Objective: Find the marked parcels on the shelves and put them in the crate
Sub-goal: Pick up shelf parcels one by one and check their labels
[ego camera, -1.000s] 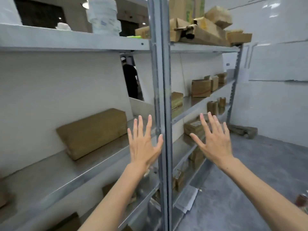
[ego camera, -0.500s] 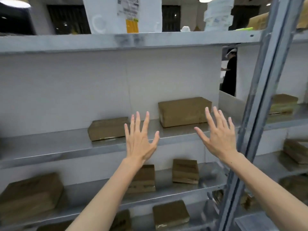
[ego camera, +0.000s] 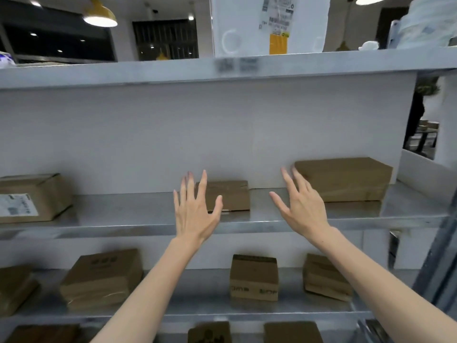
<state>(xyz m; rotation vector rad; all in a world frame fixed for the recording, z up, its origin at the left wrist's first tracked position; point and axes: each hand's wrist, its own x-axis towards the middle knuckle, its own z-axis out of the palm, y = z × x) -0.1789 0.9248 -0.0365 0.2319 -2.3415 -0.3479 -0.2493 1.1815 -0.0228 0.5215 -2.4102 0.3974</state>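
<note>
Both grips are up in front of the shelving. The left grip (ego camera: pixel 195 214) and the right grip (ego camera: pixel 303 211) are bare hands with fingers straight and spread apart, and neither holds anything. Their backs face me, arms reaching up from below.

From where I stand, the left grip overlaps the near left part of a small parcel (ego camera: pixel 232 195) lying in the middle of the middle shelf (ego camera: pixel 123 219), against the white back panel; I cannot tell whether it touches the cardboard. The right grip's blurred fingertips reach the left end of a long parcel (ego camera: pixel 346 179) farther right on the same shelf, and contact there is just as unclear.

At the far left of that shelf sits a labelled parcel (ego camera: pixel 32 196) with a white printed sticker on its near face.

On the lower shelf (ego camera: pixel 197 310) four more brown parcels stand apart in a row: one at the left edge (ego camera: pixel 14 288), a flat one (ego camera: pixel 101 278), an upright one (ego camera: pixel 253 277) and a tilted one (ego camera: pixel 326 277).

Above, on the top shelf (ego camera: pixel 123 73), stands a big white box (ego camera: pixel 247 26) with a yellow tag.
</note>
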